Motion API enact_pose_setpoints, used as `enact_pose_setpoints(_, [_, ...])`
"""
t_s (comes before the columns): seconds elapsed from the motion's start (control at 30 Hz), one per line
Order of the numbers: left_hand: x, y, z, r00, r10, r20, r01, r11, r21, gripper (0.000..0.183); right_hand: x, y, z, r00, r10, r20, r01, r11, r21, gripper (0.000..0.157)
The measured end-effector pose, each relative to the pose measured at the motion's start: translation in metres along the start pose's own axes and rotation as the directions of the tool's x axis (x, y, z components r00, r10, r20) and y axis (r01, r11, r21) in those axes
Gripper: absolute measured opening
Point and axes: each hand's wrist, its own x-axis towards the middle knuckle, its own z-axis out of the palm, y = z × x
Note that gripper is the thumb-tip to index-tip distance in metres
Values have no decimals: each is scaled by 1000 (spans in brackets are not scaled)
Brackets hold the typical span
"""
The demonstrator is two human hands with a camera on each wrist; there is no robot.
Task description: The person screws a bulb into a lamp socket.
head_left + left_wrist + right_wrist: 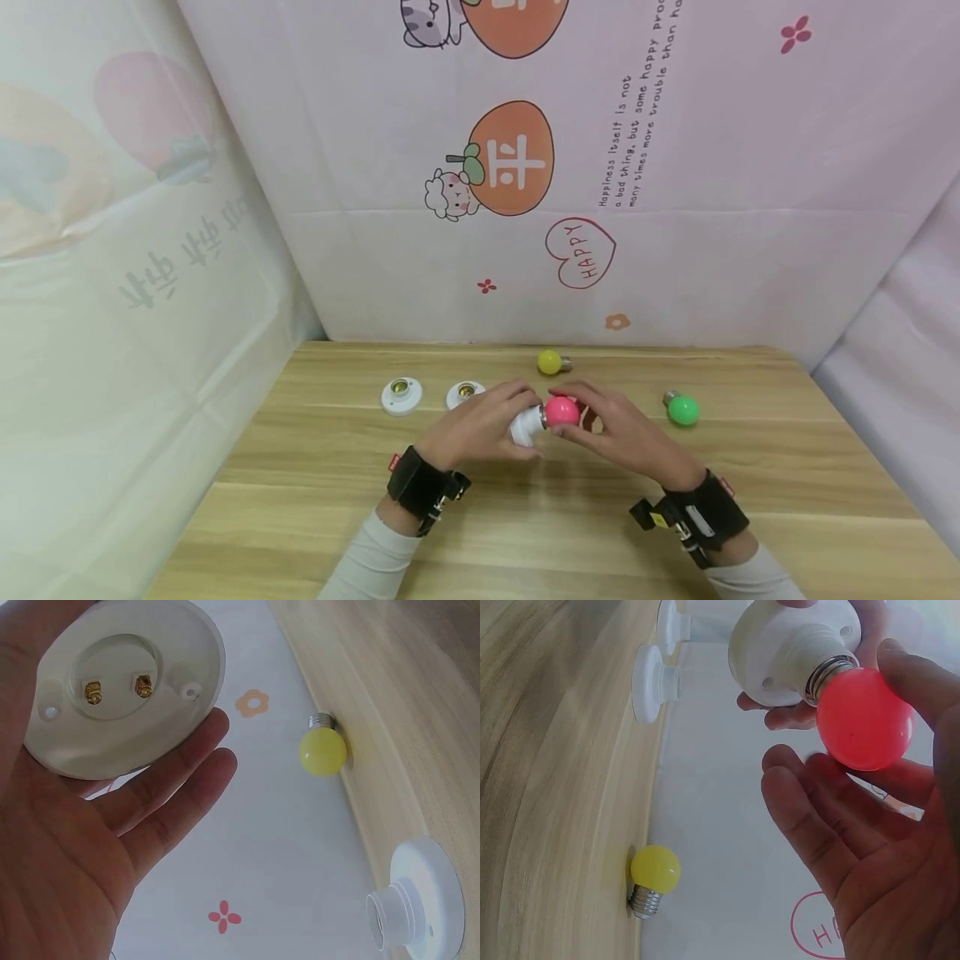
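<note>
Above the table, my left hand (487, 427) grips a white lamp holder (527, 426) by its round base. The left wrist view shows the back of this lamp holder (124, 671), with two brass terminals. My right hand (618, 429) pinches a red light bulb (562, 412) between thumb and fingers. In the right wrist view, the metal screw base of the red bulb (865, 720) sits partly inside the socket mouth, some thread still showing. Other fingers of the right hand (885, 847) are spread below the bulb.
Two more white lamp holders stand on the wooden table (300, 500), one at the left (401, 397) and one partly behind the left hand (463, 392). A yellow bulb (550, 362) lies near the back edge, a green bulb (682, 410) at right. Printed cloth (360, 208) hangs behind.
</note>
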Motion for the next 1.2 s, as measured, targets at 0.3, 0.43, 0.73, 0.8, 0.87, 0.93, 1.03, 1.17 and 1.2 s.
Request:
enact_pose_setpoints(0.3, [0, 1, -1, 1000, -5, 0, 5, 1000, -23, 54, 2, -4, 2, 989, -124, -84, 129, 990, 56, 46])
enact_pose_setpoints(0.43, [0, 1, -1, 1000, -17, 3, 17, 999, -44, 53, 3, -4, 2, 983, -158, -88, 163, 985, 53, 53])
enact_pose_setpoints(0.73, [0, 0, -1, 1000, -13, -10, 13, 999, -51, 54, 2, -3, 3, 984, -156, -84, 160, 987, 36, 58])
enact_pose_setpoints(0.8, [0, 0, -2, 1000, -11, -10, 10, 999, -51, 54, 2, -3, 3, 985, -149, -85, 152, 988, 33, 57])
enact_pose_setpoints(0.87, [0, 0, -2, 1000, -10, -10, 9, 999, -47, 54, 2, -3, 3, 987, -136, -80, 139, 990, 21, 55])
enact_pose_setpoints(0.93, [0, 0, -2, 1000, -8, -10, 8, 999, -42, 55, 1, -3, 2, 990, -120, -75, 121, 993, 9, 52])
enact_pose_setpoints(1.03, [0, 0, -2, 1000, -1, -11, 1, 1000, -31, 55, 1, -3, 1, 994, -88, -59, 87, 996, -21, 46])
enact_pose_setpoints(1.17, [0, 0, -2, 1000, 8, -7, -8, 1000, -22, 54, 1, -3, 1, 998, -51, -39, 50, 998, -41, 43])
enact_pose_setpoints(1.2, [0, 0, -2, 1000, 9, -5, -9, 1000, -21, 54, 1, -3, 1, 998, -46, -36, 45, 998, -40, 42])
